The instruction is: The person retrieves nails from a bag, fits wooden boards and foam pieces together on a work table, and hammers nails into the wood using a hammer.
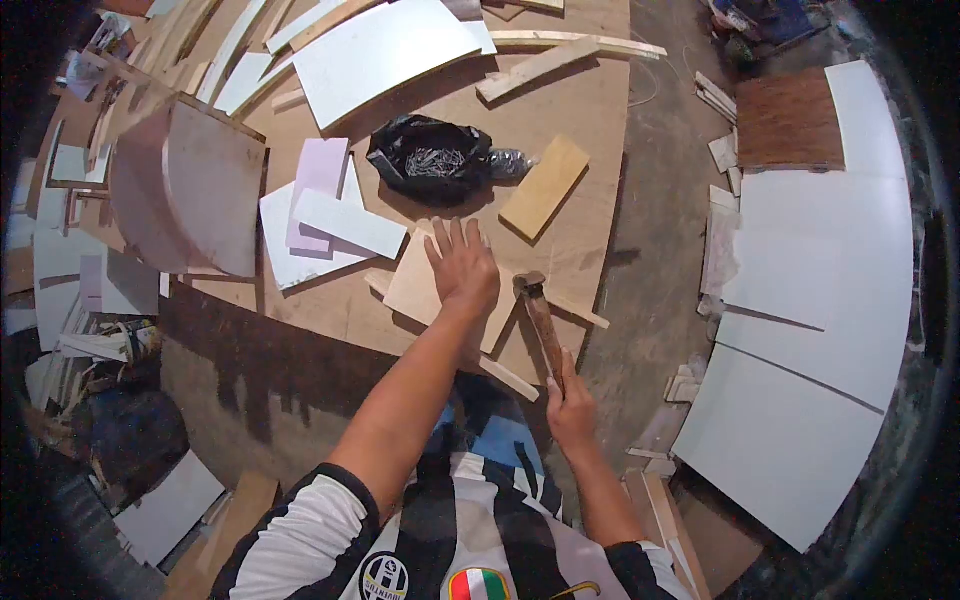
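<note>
My left hand (465, 268) lies flat with its fingers spread on a light wooden board (412, 283) near the table's front edge. Thin wooden strips (510, 378) stick out from under the board. In my right hand (571, 405) is the wooden handle of a hammer (543, 325), its metal head pointing away from me, just right of the board. Beyond my left hand sits a black plastic bag (400, 165) opened around a pile of nails (435, 162). A clear plastic bottle (508, 164) lies against the bag, and a yellowish wood block (546, 187) is right of it.
White and pinkish panels (350, 224) lie left of the bag on the brown table (370, 325). A large white panel (385, 55) and wood strips are at the back. Big white boards (820, 250) stand at the right, and a curved wooden piece (215, 185) at the left.
</note>
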The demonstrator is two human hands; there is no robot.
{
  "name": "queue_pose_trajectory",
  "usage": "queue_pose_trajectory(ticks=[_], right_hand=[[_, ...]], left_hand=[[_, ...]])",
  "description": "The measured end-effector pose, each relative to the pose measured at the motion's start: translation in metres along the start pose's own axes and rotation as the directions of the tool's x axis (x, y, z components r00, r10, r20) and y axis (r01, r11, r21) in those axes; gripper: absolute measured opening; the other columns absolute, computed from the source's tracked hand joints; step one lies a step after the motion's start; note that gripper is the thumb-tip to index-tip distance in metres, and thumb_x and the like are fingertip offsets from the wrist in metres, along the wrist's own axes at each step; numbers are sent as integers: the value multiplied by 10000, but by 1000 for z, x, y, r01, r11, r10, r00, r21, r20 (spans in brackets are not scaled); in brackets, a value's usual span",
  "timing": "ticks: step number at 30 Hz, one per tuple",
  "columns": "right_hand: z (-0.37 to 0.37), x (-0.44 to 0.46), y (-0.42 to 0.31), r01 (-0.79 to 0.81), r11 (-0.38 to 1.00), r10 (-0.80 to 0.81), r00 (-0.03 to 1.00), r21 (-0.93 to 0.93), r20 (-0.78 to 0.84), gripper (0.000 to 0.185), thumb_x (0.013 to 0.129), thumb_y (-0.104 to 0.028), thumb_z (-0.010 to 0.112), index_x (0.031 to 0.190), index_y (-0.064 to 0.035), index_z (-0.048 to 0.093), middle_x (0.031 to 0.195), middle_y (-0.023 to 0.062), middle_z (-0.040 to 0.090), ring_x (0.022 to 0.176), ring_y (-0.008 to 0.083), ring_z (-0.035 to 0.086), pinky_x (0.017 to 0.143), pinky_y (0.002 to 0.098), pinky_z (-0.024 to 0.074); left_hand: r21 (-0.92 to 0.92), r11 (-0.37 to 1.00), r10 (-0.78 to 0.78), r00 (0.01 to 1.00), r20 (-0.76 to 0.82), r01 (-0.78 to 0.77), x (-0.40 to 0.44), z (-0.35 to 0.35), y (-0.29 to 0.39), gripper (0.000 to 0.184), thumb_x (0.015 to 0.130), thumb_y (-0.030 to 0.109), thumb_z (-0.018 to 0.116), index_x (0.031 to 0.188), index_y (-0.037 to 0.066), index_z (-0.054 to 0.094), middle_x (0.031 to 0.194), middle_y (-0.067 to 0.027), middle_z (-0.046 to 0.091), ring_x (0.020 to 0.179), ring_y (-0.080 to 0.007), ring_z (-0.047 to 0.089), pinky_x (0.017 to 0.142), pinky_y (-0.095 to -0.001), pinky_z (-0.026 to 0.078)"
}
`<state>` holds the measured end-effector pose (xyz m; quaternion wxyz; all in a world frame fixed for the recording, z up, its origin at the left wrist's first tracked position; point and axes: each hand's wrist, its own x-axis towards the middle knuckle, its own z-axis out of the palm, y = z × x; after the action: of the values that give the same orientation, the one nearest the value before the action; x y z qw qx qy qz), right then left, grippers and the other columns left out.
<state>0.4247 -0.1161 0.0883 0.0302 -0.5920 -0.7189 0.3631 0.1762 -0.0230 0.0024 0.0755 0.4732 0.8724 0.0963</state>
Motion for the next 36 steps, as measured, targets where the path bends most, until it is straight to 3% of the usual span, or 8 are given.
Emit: queue_pose_trajectory(ticks=[2,5,8,14,18,20,26,36], right_hand=[[1,-2,3,169,985,-170,976,-22,-135,655,974,-161,613,1579,-159,362,1147,245,683,935,430,695,761,493,568],[2,-4,-3,161,987,-151,964,26,-221,661,973,-135,610,1582,-150,352,1184,247,678,1011,432,686,815,496,564],[13,4,7,114,993,-115,989,-23,-91,648,978,-134,610,1576,-141,362,1208,249,673,1006,440,688,819,493,568],[20,-2,2,136,991,-133,968,-2,-212,650,973,-157,624,1573,-156,374,1255,234,665,1006,432,697,823,497,573],[24,5,13,95,995,-91,991,33,-94,661,966,-162,635,1574,-183,378,1228,227,676,986,424,703,807,504,573],[27,3,14,300,954,-278,887,0,-370,676,959,-175,645,1578,-208,376,1149,220,694,905,419,711,743,505,573],[23,9,18,113,994,-113,980,-13,-162,668,961,-180,631,1578,-184,376,1063,226,699,852,424,698,728,500,567],[32,0,18,175,984,-165,964,35,-208,655,942,-136,648,1554,-136,414,1076,255,688,864,422,702,734,491,571]], left_hand=[[4,1000,-3,1000,12,3,3,-3,0,457,1008,253,483,1419,54,475,1533,-198,432,1507,-431,227,1211,-594,149],[6,1000,3,1000,24,-4,0,-2,-1,462,1007,255,481,1424,57,469,1536,-196,430,1507,-430,227,1209,-596,152],[-10,1000,-3,1000,20,3,-1,4,-2,461,1011,258,473,1426,58,468,1533,-193,433,1504,-427,234,1208,-595,155],[6,1000,-16,999,40,16,1,1,-1,472,1009,267,480,1435,65,465,1535,-177,430,1506,-410,229,1210,-599,149],[23,1000,-11,999,51,9,0,-3,0,462,1016,265,461,1429,59,476,1520,-185,448,1507,-412,225,1215,-587,143],[-4,1000,-13,999,46,13,-1,1,-2,462,1010,250,469,1429,56,473,1533,-187,432,1510,-409,222,1214,-599,135],[-13,1000,-27,998,62,28,5,-4,2,472,1025,257,443,1454,60,457,1553,-183,417,1517,-410,209,1217,-589,128],[-5,1000,-27,999,23,27,1,2,1,421,1023,255,472,1402,74,498,1530,-180,434,1513,-392,229,1210,-603,145]])
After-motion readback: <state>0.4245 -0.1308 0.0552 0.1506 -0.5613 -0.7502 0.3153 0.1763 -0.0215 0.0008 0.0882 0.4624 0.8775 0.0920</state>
